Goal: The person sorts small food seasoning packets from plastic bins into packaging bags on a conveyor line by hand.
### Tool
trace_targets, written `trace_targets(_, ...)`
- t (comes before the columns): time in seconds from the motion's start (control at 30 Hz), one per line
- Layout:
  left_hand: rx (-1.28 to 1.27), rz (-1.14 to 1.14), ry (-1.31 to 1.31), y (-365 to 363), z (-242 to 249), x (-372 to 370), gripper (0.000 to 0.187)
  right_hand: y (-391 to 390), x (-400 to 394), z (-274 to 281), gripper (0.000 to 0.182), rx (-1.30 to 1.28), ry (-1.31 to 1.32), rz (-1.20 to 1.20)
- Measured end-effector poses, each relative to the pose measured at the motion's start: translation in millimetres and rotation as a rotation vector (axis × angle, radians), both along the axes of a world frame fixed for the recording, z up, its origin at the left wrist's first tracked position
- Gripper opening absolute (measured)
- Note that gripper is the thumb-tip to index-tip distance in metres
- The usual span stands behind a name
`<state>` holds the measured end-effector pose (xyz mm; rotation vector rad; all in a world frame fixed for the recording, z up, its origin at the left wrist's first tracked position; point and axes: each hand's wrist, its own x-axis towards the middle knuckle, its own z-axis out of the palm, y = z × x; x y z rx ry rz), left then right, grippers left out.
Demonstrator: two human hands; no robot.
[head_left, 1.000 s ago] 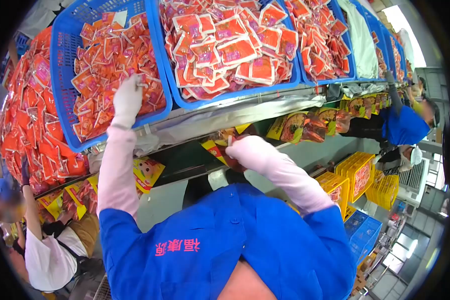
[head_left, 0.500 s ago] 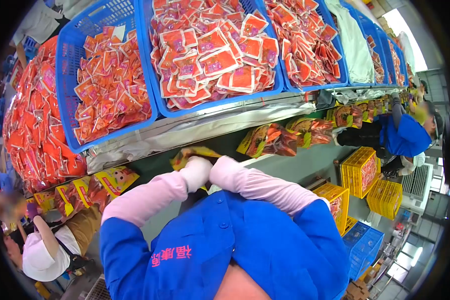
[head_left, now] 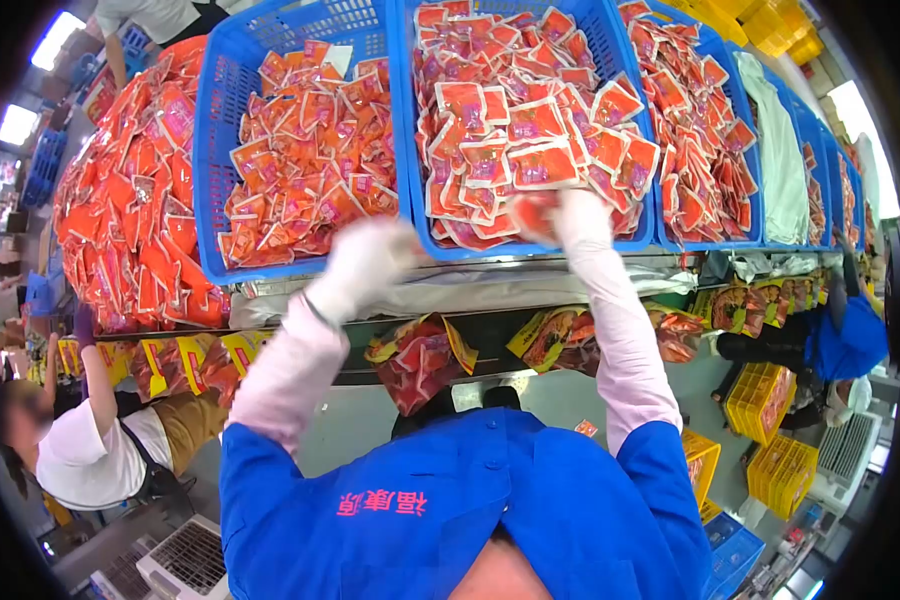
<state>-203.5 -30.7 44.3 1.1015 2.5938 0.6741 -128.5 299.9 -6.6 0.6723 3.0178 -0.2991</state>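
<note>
My right hand (head_left: 582, 218), in a white glove, is at the front rim of the middle blue crate (head_left: 545, 246). A blurred red sachet (head_left: 533, 214) is in its fingers, on the left side of the hand. Gloved as well, my left hand (head_left: 365, 262) is in the air by the front of the left blue crate (head_left: 300, 268); motion smears its fingers. Both crates hold heaps of red sachets with pale edges. Below my hands, a yellow-and-red food bag (head_left: 422, 358) sits at the line's edge, with red sachets showing at its mouth.
Another yellow-and-red bag (head_left: 562, 340) stands to the right. A big pile of red sachets (head_left: 135, 200) lies left of the crates. One co-worker (head_left: 110, 455) stands at left, another in blue (head_left: 848, 335) at right. Yellow crates (head_left: 760, 402) stand on the floor.
Both hands were together at a bag on the line. They have moved apart and up to the blue crates, the right one now with a sachet. The whole view has shifted.
</note>
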Motion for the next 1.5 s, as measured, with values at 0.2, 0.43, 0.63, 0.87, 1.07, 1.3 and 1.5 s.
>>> trace_targets(0.2, -0.48, 0.095, 0.092, 14, -173, -126, 0.026, -55, 33, 59, 0.028, -0.501, 0.166, 0.085)
trace_targets(0.43, -0.082, 0.221, 0.131, -19, -99, -108, 0.02, -32, 164, 139, 0.02, -0.639, -0.202, 0.206)
trace_targets(0.63, 0.557, -0.186, -0.412, 44, 58, 101, 0.026, -107, 178, -91, 0.026, -0.589, -0.549, 0.21)
trace_targets(0.87, -0.205, -0.563, -0.113, 87, -29, 186, 0.015, -80, 203, 50, 0.017, -0.111, -0.576, 0.766)
trace_targets(1.07, -0.802, -0.878, -0.13, 112, -115, 172, 0.038, -131, 187, 8, 0.016, -0.076, -0.379, 1.066)
trace_targets(1.3, -0.298, -0.479, -0.431, 38, -24, 107, 0.039, -81, 58, 59, 0.032, -0.173, 0.306, 0.277)
trace_targets(1.5, -0.209, 0.433, -0.027, -17, -55, -70, 0.037, -70, -5, 5, 0.026, -0.319, -0.08, 0.42)
